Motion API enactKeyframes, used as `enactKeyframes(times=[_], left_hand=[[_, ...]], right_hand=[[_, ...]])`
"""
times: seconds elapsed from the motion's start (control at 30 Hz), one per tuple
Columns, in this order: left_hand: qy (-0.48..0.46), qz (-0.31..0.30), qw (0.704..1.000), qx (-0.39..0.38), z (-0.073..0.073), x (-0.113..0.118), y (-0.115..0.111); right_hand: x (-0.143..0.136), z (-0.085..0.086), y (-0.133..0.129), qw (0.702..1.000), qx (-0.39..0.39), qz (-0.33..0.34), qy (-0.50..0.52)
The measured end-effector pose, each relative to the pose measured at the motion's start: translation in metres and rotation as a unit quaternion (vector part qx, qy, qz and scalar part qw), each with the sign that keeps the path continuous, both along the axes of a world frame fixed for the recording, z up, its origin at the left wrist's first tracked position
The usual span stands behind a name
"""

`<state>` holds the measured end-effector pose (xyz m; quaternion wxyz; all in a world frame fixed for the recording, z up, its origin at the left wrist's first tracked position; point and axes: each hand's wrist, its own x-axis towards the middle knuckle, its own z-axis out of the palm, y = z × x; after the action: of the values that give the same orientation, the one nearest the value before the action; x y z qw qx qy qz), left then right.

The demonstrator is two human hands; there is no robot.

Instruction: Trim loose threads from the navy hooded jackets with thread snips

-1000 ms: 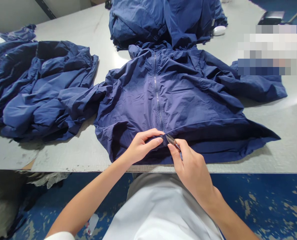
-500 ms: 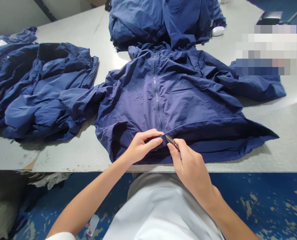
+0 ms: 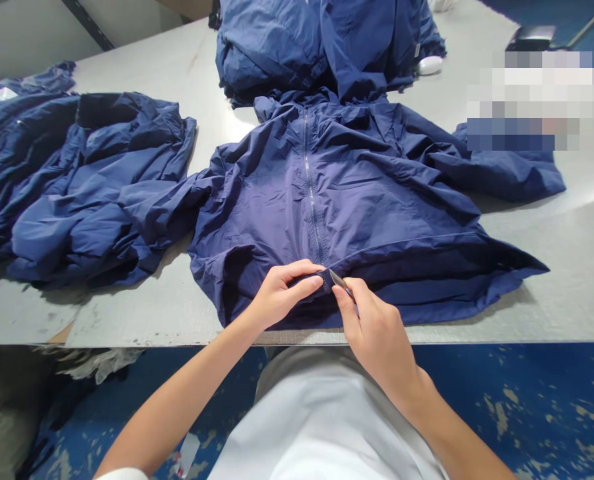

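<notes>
A navy zip-front jacket (image 3: 357, 193) lies spread on the table, its hem toward me and its zipper (image 3: 309, 180) running down the middle. At the zipper's lower end, my left hand (image 3: 287, 287) pinches the hem between thumb and fingers. My right hand (image 3: 374, 317) is closed around small metal thread snips (image 3: 341, 281), mostly hidden in the grip. The tips of the snips point left and touch or nearly touch the hem beside my left fingertips; which of the two I cannot tell.
More navy garments (image 3: 97, 180) lie heaped at the left, against the jacket's sleeve. A larger navy pile (image 3: 297, 47) stands behind the collar, with a white rounded object (image 3: 429, 65) beside it. The table's front edge (image 3: 177, 343) runs just before my body. A blurred-out patch covers the far right.
The snips' tips have shifted slightly at the hem, and the right hand has turned a little. My left hand keeps its pinch. The whole view has moved slightly.
</notes>
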<state>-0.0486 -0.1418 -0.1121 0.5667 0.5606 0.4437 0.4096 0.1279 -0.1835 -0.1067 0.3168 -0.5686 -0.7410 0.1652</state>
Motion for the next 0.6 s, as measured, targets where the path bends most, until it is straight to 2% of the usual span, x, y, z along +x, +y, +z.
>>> enactKeyframes(times=[0.2, 0.47, 0.6], left_hand=[[0.002, 0.020, 0.999, -0.027, -0.0033, -0.0008, -0.0006], [-0.001, 0.016, 1.000, -0.023, -0.0042, -0.0006, -0.0011], [-0.002, 0.009, 1.000, -0.004, -0.0026, -0.0001, -0.0008]], right_hand=[[0.0011, -0.0009, -0.0041, 0.999, -0.004, -0.013, 0.046], [0.0009, -0.0062, -0.0035, 0.999, -0.009, -0.007, 0.047], [0.0011, -0.0032, -0.0019, 0.999, -0.010, -0.001, 0.031]])
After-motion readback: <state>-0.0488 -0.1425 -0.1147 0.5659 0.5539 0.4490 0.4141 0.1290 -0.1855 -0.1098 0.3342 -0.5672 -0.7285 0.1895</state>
